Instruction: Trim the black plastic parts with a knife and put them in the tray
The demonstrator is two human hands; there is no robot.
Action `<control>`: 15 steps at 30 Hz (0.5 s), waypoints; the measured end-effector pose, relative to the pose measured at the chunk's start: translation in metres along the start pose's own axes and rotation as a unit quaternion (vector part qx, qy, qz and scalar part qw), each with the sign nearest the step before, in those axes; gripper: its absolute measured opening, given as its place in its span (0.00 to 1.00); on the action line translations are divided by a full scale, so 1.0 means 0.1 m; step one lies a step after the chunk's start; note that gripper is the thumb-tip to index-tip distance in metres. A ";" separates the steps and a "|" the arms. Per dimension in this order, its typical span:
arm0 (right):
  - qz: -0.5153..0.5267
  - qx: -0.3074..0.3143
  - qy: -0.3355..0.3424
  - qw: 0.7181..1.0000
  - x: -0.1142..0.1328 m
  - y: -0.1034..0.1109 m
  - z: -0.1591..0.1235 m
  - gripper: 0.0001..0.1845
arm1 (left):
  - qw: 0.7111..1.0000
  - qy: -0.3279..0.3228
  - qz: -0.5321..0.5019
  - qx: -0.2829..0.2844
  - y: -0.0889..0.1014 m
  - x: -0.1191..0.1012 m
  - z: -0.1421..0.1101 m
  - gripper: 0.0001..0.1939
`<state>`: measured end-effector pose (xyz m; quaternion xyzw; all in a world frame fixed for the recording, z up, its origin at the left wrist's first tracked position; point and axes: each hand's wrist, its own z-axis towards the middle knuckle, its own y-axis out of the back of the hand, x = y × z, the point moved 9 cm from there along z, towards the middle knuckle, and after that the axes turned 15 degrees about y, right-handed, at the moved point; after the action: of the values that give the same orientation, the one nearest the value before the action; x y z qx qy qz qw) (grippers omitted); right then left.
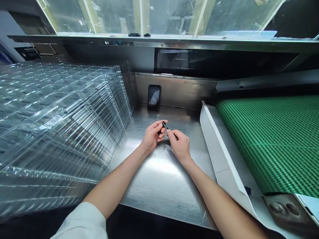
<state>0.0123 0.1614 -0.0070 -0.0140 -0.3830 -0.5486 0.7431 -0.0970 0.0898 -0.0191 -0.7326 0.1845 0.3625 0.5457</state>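
Note:
My left hand [152,136] is closed on a small black part [163,124], held between thumb and fingers above the metal table [159,186]. What kind of part it is cannot be made out at this size. Close beside it, my right hand [179,144] is pinched, thumb against forefinger, right at the lower right end of the black part. Whether it grips that same part or another small piece is hidden by the fingertips. A black smartphone [154,97] leans upright against the metal back wall beyond my hands.
Tall stacks of clear plastic trays [74,109] stand along the left. On the right, a white raised edge strip [221,149] borders a green conveyor belt [271,136]. A metal ledge [174,43] with lit clear panels crosses above the back wall.

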 end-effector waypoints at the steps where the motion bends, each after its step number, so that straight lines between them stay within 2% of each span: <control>1: -0.005 0.004 0.006 1.000 0.02 -0.01 0.00 0.25 | 1.000 -0.001 0.001 -0.002 0.00 0.00 0.00 0.22; 8: -0.030 0.010 0.003 0.999 0.02 -0.01 -0.01 0.27 | 1.000 -0.003 -0.004 0.002 -0.01 -0.03 -0.02 0.22; 15: -0.006 0.009 -0.009 1.000 0.02 -0.01 -0.02 0.27 | 1.000 0.003 -0.014 0.011 -0.03 -0.01 -0.02 0.23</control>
<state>0.0125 0.1585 -0.0076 -0.0099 -0.3944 -0.5493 0.7367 -0.0953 0.0888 -0.0162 -0.7300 0.1804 0.3503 0.5584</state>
